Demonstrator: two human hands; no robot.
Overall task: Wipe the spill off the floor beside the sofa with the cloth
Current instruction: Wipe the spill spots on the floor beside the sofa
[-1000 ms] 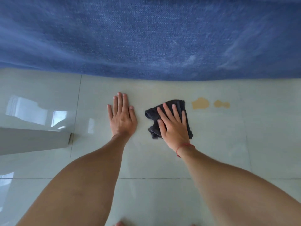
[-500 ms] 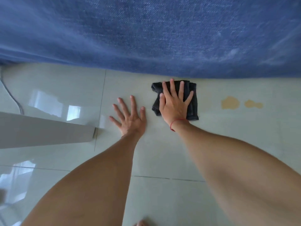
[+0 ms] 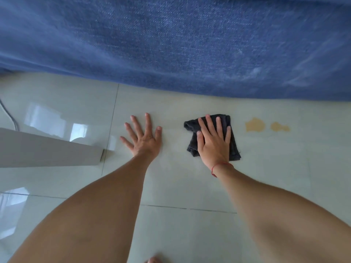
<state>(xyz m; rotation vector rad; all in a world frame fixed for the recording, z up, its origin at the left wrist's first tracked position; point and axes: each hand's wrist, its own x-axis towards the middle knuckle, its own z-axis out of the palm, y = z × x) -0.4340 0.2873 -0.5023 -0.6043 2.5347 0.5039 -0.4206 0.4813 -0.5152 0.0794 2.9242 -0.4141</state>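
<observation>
A dark grey folded cloth (image 3: 191, 126) lies flat on the pale tiled floor (image 3: 190, 179). My right hand (image 3: 213, 142) presses down on it with the fingers spread; a red string circles that wrist. Two tan spill patches sit to the right of the cloth, a larger one (image 3: 254, 125) and a smaller one (image 3: 280, 127), a short gap away and untouched by it. My left hand (image 3: 145, 138) rests flat on the bare tile to the left of the cloth, fingers apart, holding nothing. The blue sofa (image 3: 180, 44) fills the top of the view.
A white furniture panel (image 3: 47, 150) juts in from the left, its corner close to my left hand. A thin grey cable (image 3: 9, 118) runs along the floor at the far left. Glossy tile with grout lines spreads in front of me.
My right hand slid the cloth away from the sofa edge and to the right, closer to the tan patches. My left hand stayed flat on the tile.
</observation>
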